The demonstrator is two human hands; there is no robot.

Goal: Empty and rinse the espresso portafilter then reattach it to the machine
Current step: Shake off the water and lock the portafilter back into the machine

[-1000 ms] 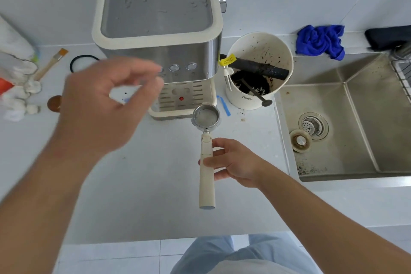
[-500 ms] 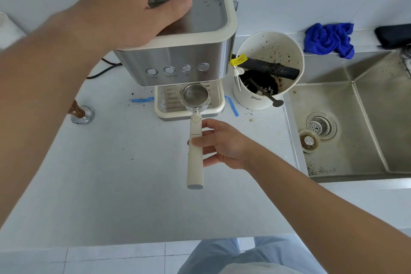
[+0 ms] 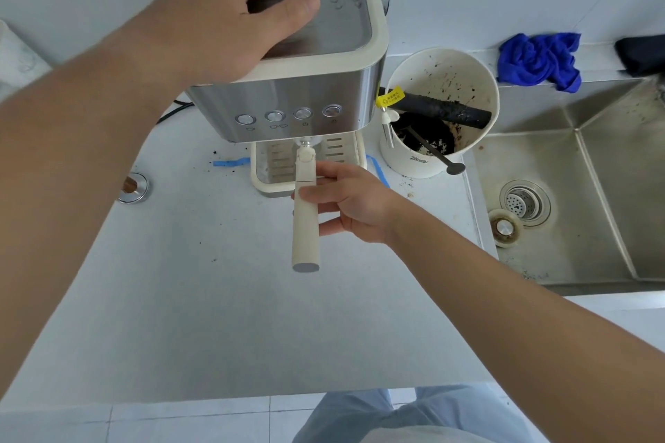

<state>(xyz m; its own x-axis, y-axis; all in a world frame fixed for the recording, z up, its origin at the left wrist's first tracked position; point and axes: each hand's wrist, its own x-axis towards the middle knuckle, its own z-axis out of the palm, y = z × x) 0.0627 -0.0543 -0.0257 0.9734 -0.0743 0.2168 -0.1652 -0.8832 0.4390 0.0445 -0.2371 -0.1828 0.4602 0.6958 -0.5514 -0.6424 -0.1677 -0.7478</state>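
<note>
The espresso machine (image 3: 306, 97), steel with a cream rim, stands at the back of the counter. My left hand (image 3: 230, 11) presses flat on its top, fingers spread. The portafilter (image 3: 305, 219) has a long cream handle pointing toward me. Its metal basket is hidden under the machine's front, above the drip tray (image 3: 342, 158). My right hand (image 3: 345, 201) grips the handle at mid-length from the right side.
A white knock bin (image 3: 442, 83) with coffee grounds, a black bar and a spoon stands right of the machine. The steel sink (image 3: 575, 212) with drain and loose stopper lies further right. A blue cloth (image 3: 539, 57) is behind it. A tamper (image 3: 133, 187) sits left.
My right hand pushed the portafilter forward until its basket went under the machine's front. My left hand rose from mid-air onto the machine's top and stays there.
</note>
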